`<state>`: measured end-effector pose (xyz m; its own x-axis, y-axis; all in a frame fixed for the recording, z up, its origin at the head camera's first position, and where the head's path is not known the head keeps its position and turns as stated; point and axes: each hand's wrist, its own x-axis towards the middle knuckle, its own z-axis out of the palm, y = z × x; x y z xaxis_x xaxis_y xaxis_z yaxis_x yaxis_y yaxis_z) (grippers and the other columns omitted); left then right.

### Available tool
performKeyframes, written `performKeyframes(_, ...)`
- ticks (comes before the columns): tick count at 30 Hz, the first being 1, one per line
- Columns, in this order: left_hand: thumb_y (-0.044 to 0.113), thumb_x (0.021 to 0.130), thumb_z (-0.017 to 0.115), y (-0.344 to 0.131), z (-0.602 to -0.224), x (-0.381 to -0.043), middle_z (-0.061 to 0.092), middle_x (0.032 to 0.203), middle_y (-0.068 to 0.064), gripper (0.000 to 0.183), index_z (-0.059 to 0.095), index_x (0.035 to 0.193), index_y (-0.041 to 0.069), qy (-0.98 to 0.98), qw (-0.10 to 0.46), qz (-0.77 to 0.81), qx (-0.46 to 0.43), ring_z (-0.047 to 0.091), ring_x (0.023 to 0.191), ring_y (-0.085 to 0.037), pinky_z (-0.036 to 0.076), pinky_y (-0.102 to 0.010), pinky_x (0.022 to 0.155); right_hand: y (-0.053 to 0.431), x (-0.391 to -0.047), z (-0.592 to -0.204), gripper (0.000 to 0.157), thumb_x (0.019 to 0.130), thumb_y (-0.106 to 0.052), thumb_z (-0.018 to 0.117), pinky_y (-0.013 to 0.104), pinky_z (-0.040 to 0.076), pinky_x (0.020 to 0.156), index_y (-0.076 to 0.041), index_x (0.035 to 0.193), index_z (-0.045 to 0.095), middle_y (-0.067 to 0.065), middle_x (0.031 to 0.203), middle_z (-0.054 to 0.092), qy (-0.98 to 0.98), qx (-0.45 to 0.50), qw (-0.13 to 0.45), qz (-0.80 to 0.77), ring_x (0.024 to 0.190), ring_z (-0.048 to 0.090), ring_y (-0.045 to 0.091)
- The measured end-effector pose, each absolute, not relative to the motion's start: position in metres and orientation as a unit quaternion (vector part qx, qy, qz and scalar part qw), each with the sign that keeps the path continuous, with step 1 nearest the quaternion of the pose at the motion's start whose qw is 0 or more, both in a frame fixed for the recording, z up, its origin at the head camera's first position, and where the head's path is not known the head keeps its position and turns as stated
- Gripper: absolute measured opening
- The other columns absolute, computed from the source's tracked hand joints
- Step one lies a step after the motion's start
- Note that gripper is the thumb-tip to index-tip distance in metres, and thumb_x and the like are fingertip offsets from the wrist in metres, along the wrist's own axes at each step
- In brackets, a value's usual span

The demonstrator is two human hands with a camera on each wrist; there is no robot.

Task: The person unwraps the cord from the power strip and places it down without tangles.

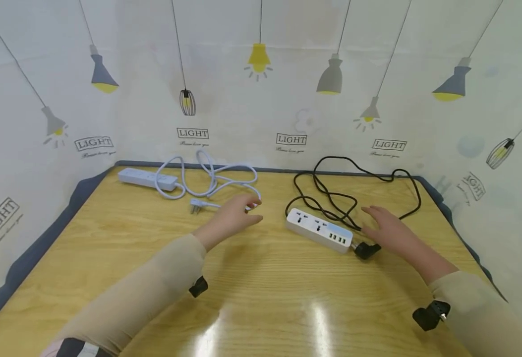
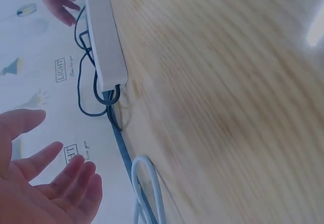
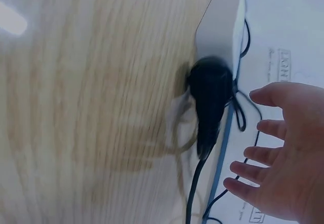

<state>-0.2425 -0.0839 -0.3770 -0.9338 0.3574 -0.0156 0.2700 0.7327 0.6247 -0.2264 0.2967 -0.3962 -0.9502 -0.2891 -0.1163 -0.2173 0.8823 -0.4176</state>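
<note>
My right hand point(image 1: 390, 230) hovers beside the black plug point(image 1: 367, 250), fingers spread and holding nothing. This plug lies at the right end of a white power strip point(image 1: 316, 233) with two sockets and several USB ports. In the right wrist view the plug point(image 3: 210, 92) shows large and blurred, with the right hand point(image 3: 283, 158) apart from it. Over the table's middle, my left hand point(image 1: 234, 215) is relaxed and holds nothing, overlapping part of a pale blue cord point(image 1: 236, 183) in the head view. The left wrist view shows the left hand point(image 2: 55, 183) with fingers loosely bent.
A pale blue power strip point(image 1: 146, 179) lies at the back left, its plug point(image 1: 196, 204) nearer the middle. Loops of black cord point(image 1: 343, 196) spread behind the white strip. A cloth printed with lamps point(image 1: 243, 109) hangs around the wooden table point(image 1: 261, 297).
</note>
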Motion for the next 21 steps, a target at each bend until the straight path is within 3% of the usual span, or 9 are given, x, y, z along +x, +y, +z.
performKeyframes(9,0.025,0.094,0.065,-0.111,-0.367,-0.210,0.057,0.129,-0.016,0.046,0.055,0.134,0.005,0.921,0.051,0.354,0.158,0.056,0.114,-0.034,0.047,-0.046,0.094,0.283,-0.202,-0.386,0.066,0.097,-0.025,0.060,0.070,0.031,0.098,0.004,0.148,0.031,0.035,0.146,0.029,0.963,-0.163,0.049,-0.209,0.130,0.030,0.055)
performKeyframes(15,0.025,0.095,0.064,-0.137,-0.366,-0.191,0.056,0.131,-0.015,0.047,0.054,0.135,0.004,0.928,0.016,0.341,0.152,0.056,0.113,-0.034,0.046,-0.049,0.094,0.288,-0.191,-0.385,0.067,0.095,-0.026,0.064,0.070,0.031,0.096,0.003,0.148,0.034,0.033,0.146,0.031,0.972,-0.185,-0.024,-0.143,0.128,0.033,0.054)
performKeyframes(21,0.023,0.094,0.064,-0.163,-0.363,-0.180,0.056,0.133,-0.018,0.047,0.054,0.134,0.000,0.938,-0.037,0.313,0.143,0.050,0.123,-0.037,0.038,-0.052,0.104,0.298,-0.188,-0.374,0.070,0.093,-0.032,0.067,0.071,0.033,0.092,0.001,0.146,0.037,0.032,0.146,0.032,0.970,-0.198,-0.088,-0.111,0.125,0.036,0.054)
